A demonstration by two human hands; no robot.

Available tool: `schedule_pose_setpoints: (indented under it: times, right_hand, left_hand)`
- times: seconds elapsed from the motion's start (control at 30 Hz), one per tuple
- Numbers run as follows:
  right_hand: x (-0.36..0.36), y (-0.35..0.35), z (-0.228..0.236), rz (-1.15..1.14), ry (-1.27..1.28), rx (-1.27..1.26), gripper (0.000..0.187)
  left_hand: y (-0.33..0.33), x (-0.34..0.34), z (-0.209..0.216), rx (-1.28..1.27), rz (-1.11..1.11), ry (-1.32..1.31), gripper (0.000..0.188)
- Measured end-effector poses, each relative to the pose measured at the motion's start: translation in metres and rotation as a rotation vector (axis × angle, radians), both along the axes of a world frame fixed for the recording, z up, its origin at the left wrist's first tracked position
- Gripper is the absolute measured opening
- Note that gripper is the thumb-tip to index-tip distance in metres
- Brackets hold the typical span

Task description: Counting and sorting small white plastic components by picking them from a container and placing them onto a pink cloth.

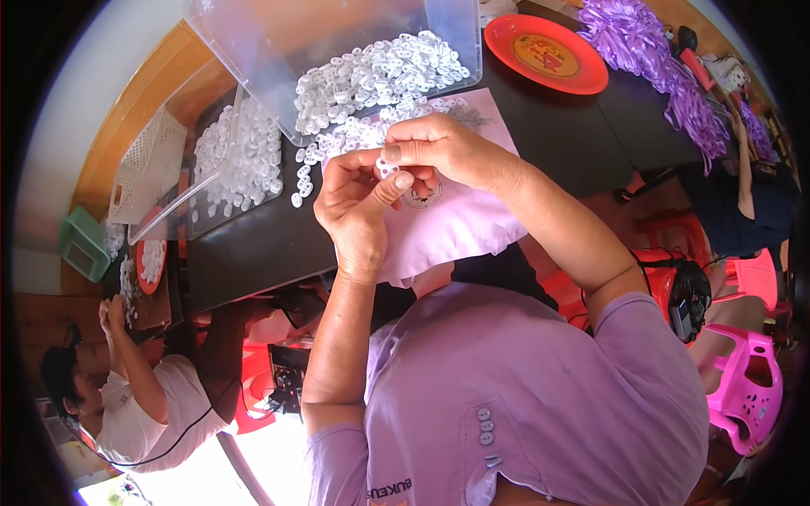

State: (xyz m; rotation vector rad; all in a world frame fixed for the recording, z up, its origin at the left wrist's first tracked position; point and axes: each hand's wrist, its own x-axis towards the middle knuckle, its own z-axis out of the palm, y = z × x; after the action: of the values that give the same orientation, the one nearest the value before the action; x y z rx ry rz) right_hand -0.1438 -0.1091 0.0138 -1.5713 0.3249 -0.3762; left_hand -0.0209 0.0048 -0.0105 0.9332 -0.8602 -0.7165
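In front of my chest, over a pink cloth point(460, 221), both hands meet around one small white oval piece with dark holes point(387, 168). My left hand point(353, 211) is closed, pinching the piece between thumb and curled fingers. From the other side, my right hand point(451, 152) reaches in with its thumb and forefinger pressed at the piece's upper edge. Some of the fingertips overlap, so part of the piece is hidden. Loose white oval pieces point(354, 137) of the same kind lie on the cloth and table just beyond my hands.
A clear plastic bin point(253, 42) is tipped toward me, with many white pieces spilling out. More pieces fill a clear tray point(234, 208) at left. A red plate point(499, 40) and purple ribbon-like strips point(629, 34) lie at far right. Another person point(152, 396) works at left; a pink stool point(747, 379) stands right.
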Motion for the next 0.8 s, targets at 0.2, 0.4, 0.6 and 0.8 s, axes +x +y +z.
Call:
schedule_pose_setpoints:
  times: [0.2, 0.4, 0.6, 0.8]
  right_hand:
    - [-0.001, 0.0, 0.001, 0.035, 0.02, 0.001, 0.028]
    - [-0.003, 0.003, 0.003, 0.106, 0.004, 0.112, 0.028]
    - [-0.002, 0.011, 0.005, 0.059, -0.014, 0.201, 0.026]
    - [-0.008, 0.013, 0.005, 0.001, -0.073, 0.241, 0.026]
  left_hand:
    - [0.004, 0.001, -0.001, -0.001, -0.002, -0.059, 0.029]
    - [0.008, 0.0, -0.004, -0.02, 0.027, -0.131, 0.03]
    - [0.008, -0.001, -0.014, -0.067, 0.171, -0.314, 0.033]
    - [0.001, -0.005, -0.01, -0.166, 0.199, -0.425, 0.039]
